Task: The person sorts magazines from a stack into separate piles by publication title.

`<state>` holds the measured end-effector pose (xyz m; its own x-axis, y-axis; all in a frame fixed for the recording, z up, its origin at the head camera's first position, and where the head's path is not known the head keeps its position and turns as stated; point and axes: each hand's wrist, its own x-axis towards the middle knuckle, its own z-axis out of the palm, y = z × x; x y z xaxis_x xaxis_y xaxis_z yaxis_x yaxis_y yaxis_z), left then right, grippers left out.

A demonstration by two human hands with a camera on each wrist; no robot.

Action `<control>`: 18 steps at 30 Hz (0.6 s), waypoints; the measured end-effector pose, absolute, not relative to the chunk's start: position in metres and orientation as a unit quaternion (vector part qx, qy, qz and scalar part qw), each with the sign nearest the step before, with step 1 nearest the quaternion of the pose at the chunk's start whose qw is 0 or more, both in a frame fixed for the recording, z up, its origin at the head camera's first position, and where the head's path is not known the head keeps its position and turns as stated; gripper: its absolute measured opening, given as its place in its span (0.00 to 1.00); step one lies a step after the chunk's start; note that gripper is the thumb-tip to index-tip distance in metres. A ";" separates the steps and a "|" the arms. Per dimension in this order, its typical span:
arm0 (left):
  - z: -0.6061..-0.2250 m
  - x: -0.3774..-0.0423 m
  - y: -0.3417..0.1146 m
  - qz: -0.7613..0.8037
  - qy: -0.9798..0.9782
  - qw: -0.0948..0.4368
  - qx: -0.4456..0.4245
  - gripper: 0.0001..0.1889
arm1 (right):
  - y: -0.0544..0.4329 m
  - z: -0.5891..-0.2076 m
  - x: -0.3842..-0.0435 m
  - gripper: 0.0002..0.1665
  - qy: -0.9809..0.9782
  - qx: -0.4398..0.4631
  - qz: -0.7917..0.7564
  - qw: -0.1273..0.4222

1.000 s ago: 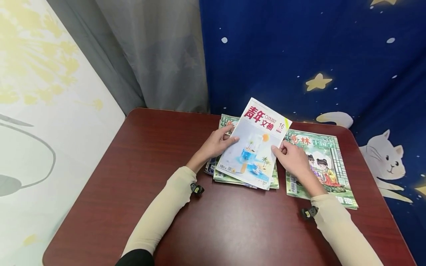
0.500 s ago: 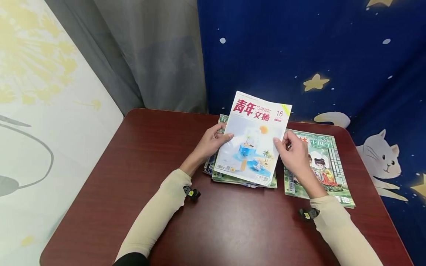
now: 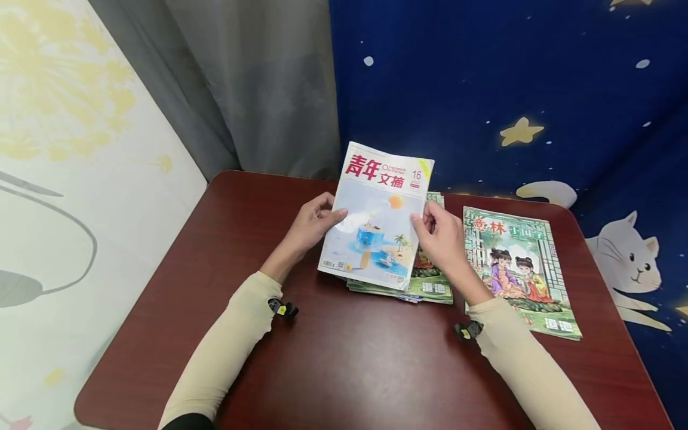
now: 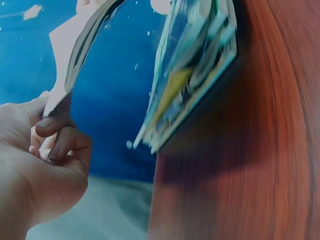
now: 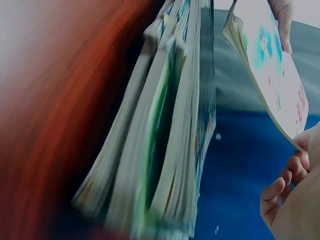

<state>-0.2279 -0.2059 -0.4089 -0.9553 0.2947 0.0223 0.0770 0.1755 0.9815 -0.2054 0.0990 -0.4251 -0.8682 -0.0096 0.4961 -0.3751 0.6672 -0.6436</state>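
A white magazine (image 3: 371,221) with red title characters and a blue seaside picture is held up above a stack of magazines (image 3: 438,286). My left hand (image 3: 314,224) pinches its left edge, thumb on the cover. On its right edge my right hand (image 3: 443,236) grips it the same way. The wrist views show a gap between the lifted magazine (image 5: 270,65) and the stack (image 4: 195,75). The held magazine hides much of the stack in the head view. Bent, uneven page edges show on the stack (image 5: 165,125) in the right wrist view.
A green magazine (image 3: 521,269) with two drawn figures lies at the right of the brown table (image 3: 344,370). Behind the table hang a blue curtain (image 3: 430,89) and a grey curtain (image 3: 269,89). A white patterned wall (image 3: 64,239) stands at the left.
Both hands have carried the white magazine leftward from over the middle of the stack, and it now stands less slanted. More of the stack's right side and the green magazine shows.
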 end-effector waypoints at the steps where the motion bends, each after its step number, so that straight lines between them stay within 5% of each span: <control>1: -0.410 -0.228 -0.211 0.630 0.763 0.085 0.116 0.13 | 0.093 -0.425 -0.208 0.18 -0.885 0.109 0.391 0.228; 18: -0.429 -0.234 -0.293 0.591 0.803 0.084 0.008 0.17 | 0.005 -0.433 -0.236 0.20 -0.933 0.096 0.331 0.100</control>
<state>-0.2336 -0.2934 -0.4287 -0.9859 0.1115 -0.1250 -0.0862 0.3022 0.9494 -0.2361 0.0046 -0.4327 -0.9614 -0.1136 0.2505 -0.2462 0.7617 -0.5994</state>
